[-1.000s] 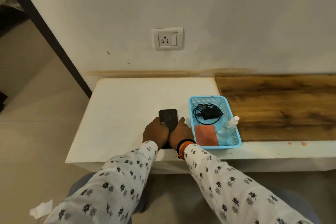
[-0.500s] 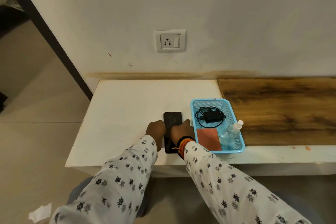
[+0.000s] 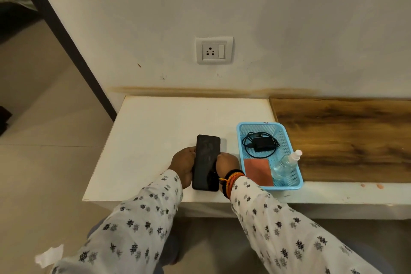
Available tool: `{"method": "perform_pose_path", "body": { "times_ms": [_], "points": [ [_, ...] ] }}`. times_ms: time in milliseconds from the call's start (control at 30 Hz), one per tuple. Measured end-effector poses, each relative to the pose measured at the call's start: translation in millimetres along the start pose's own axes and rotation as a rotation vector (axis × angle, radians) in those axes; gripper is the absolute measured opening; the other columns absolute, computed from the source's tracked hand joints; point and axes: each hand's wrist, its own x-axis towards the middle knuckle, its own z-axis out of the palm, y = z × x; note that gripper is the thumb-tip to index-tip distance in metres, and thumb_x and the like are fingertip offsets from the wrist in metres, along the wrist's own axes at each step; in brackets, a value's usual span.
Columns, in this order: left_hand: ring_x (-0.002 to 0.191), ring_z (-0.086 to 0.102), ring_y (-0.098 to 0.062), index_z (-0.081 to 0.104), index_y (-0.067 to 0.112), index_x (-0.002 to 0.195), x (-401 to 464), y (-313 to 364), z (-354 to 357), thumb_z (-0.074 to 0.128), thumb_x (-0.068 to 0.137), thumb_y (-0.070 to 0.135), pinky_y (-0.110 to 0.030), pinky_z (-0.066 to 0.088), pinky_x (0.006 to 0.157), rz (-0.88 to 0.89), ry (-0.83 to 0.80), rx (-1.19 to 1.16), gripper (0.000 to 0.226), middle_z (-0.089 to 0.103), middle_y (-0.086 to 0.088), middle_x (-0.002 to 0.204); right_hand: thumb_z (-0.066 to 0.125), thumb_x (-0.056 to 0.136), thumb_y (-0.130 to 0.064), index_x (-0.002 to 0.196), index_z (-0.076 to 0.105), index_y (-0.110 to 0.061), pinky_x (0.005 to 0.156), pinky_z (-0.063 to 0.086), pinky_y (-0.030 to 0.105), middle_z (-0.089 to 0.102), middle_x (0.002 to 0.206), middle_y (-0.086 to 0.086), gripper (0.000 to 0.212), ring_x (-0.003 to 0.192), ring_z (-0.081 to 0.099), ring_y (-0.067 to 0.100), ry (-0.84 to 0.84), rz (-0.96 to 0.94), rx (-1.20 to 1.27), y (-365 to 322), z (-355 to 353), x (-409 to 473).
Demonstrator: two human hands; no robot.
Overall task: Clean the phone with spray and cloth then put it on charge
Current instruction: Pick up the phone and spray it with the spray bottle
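A black phone (image 3: 206,162) with a smudged screen is held just above the white table (image 3: 155,131), screen up. My left hand (image 3: 183,165) grips its left edge and my right hand (image 3: 226,165) grips its right edge. To the right, a blue basket (image 3: 241,140) holds a black charger with coiled cable (image 3: 260,143), a folded orange cloth (image 3: 258,171) and a clear spray bottle (image 3: 285,164) leaning in its right corner. A white wall socket with switch (image 3: 214,50) sits on the wall above the table.
A wooden board (image 3: 347,135) covers the surface right of the basket. The tiled floor (image 3: 44,162) lies left of the table, with a scrap of white paper (image 3: 49,256) on it. A dark door frame (image 3: 66,35) slants down the left side.
Both hands have closed round the phone's long edges and drawn it toward me, lifting its near end over the table's front part. The camera has tilted slightly.
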Motion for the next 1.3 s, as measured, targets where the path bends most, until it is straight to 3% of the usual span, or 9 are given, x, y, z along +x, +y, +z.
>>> {"method": "perform_pose_path", "body": {
  "times_ms": [100, 200, 300, 467, 633, 867, 1000, 1167, 1300],
  "points": [
    [0.075, 0.07, -0.025, 0.075, 0.013, 0.098, -7, 10, -3, 0.049, 0.099, 0.012, -0.036, 0.061, 0.068, 0.089, -0.033, -0.038, 0.026, 0.076, -0.006, 0.084, 0.035, 0.098, -0.003, 0.108, 0.066, -0.002, 0.082, 0.041, 0.026, 0.065, 0.11, 0.018, 0.032, 0.103, 0.058, 0.03, 0.064, -0.096, 0.221, -6, -6, -7],
    [0.078, 0.071, -0.023, 0.074, 0.014, 0.101, -20, 31, 0, 0.047, 0.102, 0.016, -0.034, 0.06, 0.064, 0.173, -0.072, -0.099, 0.027, 0.078, -0.004, 0.09, 0.039, 0.092, -0.001, 0.089, 0.072, -0.01, 0.08, 0.053, 0.039, 0.069, 0.094, 0.017, 0.035, 0.083, 0.061, 0.026, 0.068, -0.152, 0.534, -25, -21, -23],
    [0.078, 0.073, -0.023, 0.073, 0.009, 0.104, -37, 55, 10, 0.05, 0.101, 0.016, -0.034, 0.06, 0.064, 0.256, -0.079, -0.162, 0.024, 0.075, -0.011, 0.1, 0.04, 0.093, -0.004, 0.098, 0.073, -0.011, 0.065, 0.055, 0.023, 0.071, 0.097, 0.015, 0.034, 0.072, 0.062, 0.015, 0.048, -0.23, 0.606, -50, -45, -40],
    [0.093, 0.071, -0.03, 0.073, 0.016, 0.105, -77, 91, 30, 0.055, 0.099, 0.034, -0.048, 0.059, 0.083, 0.315, -0.165, -0.207, 0.026, 0.074, -0.011, 0.107, 0.039, 0.095, -0.001, 0.109, 0.071, -0.008, 0.08, 0.058, 0.038, 0.071, 0.106, 0.015, 0.036, 0.098, 0.067, 0.032, 0.047, -0.325, 0.853, -84, -81, -80],
    [0.123, 0.059, -0.038, 0.06, 0.012, 0.132, -124, 119, 45, 0.042, 0.098, 0.056, -0.05, 0.053, 0.091, 0.22, -0.423, -0.274, 0.059, 0.064, -0.019, 0.132, 0.039, 0.098, -0.002, 0.103, 0.072, -0.012, 0.088, 0.056, 0.044, 0.071, 0.107, 0.014, 0.035, 0.102, 0.066, 0.033, 0.023, -0.466, 0.943, -106, -108, -125],
    [0.106, 0.07, -0.04, 0.067, 0.016, 0.124, -175, 141, 58, 0.03, 0.095, 0.069, -0.055, 0.058, 0.083, 0.246, -0.563, -0.201, 0.071, 0.071, -0.02, 0.12, 0.038, 0.098, -0.004, 0.099, 0.074, -0.018, 0.09, 0.055, 0.046, 0.072, 0.106, 0.01, 0.038, 0.102, 0.067, 0.031, 0.027, -0.575, 1.028, -121, -133, -170],
    [0.113, 0.066, -0.043, 0.068, 0.017, 0.124, -190, 141, 61, 0.031, 0.092, 0.074, -0.065, 0.051, 0.092, 0.235, -0.647, -0.152, 0.075, 0.067, -0.021, 0.126, 0.04, 0.099, -0.006, 0.103, 0.072, -0.019, 0.084, 0.057, 0.042, 0.073, 0.106, 0.007, 0.036, 0.098, 0.068, 0.028, 0.076, -0.644, 0.995, -119, -147, -185],
    [0.12, 0.06, -0.046, 0.063, 0.018, 0.131, -196, 136, 68, 0.032, 0.089, 0.077, -0.068, 0.041, 0.102, 0.225, -0.663, -0.152, 0.079, 0.063, -0.022, 0.131, 0.041, 0.098, -0.004, 0.09, 0.074, -0.022, 0.086, 0.056, 0.043, 0.073, 0.104, 0.008, 0.038, 0.098, 0.068, 0.029, 0.076, -0.685, 0.972, -111, -156, -192],
    [0.105, 0.069, -0.043, 0.065, 0.018, 0.124, -197, 130, 74, 0.03, 0.087, 0.079, -0.063, 0.055, 0.085, 0.251, -0.649, -0.153, 0.079, 0.072, -0.021, 0.117, 0.042, 0.098, -0.004, 0.091, 0.073, -0.022, 0.089, 0.055, 0.044, 0.073, 0.105, 0.007, 0.037, 0.101, 0.067, 0.029, 0.094, -0.696, 0.908, -105, -159, -190]
  ]
}}
